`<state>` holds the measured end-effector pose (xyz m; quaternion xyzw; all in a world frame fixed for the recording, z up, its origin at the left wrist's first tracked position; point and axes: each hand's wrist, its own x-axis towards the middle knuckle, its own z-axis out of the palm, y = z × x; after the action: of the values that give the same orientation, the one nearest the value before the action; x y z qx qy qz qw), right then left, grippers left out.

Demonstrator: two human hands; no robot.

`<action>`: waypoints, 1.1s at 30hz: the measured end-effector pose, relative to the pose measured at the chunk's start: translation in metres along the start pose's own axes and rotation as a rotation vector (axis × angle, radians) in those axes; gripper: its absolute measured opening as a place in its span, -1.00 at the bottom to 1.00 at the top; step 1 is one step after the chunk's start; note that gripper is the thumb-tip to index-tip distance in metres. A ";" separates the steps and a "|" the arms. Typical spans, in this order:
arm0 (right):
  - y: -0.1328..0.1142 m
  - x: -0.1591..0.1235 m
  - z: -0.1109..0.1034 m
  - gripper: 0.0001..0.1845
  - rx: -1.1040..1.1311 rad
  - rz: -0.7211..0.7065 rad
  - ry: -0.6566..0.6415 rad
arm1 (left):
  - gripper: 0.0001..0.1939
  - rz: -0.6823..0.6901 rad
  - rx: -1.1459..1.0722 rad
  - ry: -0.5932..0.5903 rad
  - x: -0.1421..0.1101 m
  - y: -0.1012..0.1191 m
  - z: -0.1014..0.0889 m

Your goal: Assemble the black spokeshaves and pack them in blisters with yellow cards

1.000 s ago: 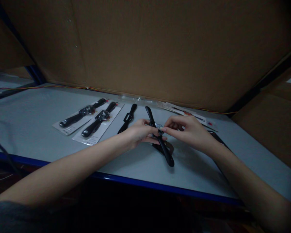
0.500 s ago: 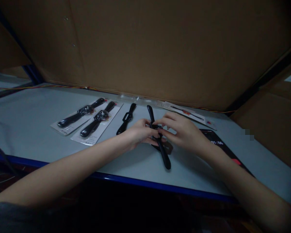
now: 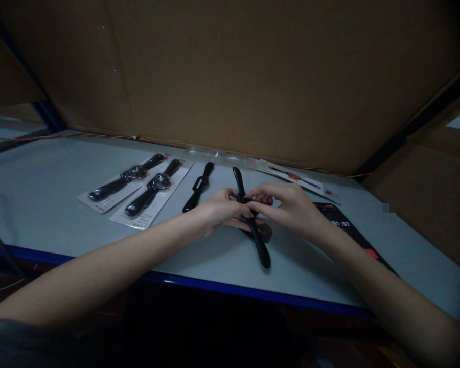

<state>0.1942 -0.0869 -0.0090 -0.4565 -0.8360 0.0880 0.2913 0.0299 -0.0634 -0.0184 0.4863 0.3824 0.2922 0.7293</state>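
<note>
Pinching a black watch strap (image 3: 261, 247) mid-length, the left hand (image 3: 223, 208) and right hand (image 3: 287, 207) both look closed on it.

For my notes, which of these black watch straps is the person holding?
The rightmost strap, pinched between the left hand and right hand; the loose strap, far carded strap and near carded strap lie untouched to its left.

Four black watch straps (image 3: 197, 187), two backing cards (image 3: 103, 205), two hands (image 3: 224, 207)

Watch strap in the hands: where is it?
Head view: the strap lies mid-table, held by the left hand and right hand, right of a loose strap.
</note>
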 end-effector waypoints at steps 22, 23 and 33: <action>-0.001 0.001 0.005 -0.76 0.132 0.145 0.032 | -0.65 0.010 0.008 -0.014 -0.001 0.000 0.002; 0.000 0.001 0.003 -0.75 0.143 0.151 0.030 | -0.66 0.013 -0.001 -0.015 0.000 0.000 0.001; 0.005 0.000 -0.003 -0.85 -0.066 0.116 0.078 | -0.70 0.049 -0.018 -0.007 0.003 0.000 -0.002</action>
<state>0.1992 -0.0846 -0.0090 -0.5166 -0.7986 0.0592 0.3031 0.0296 -0.0601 -0.0193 0.4901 0.3652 0.3113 0.7277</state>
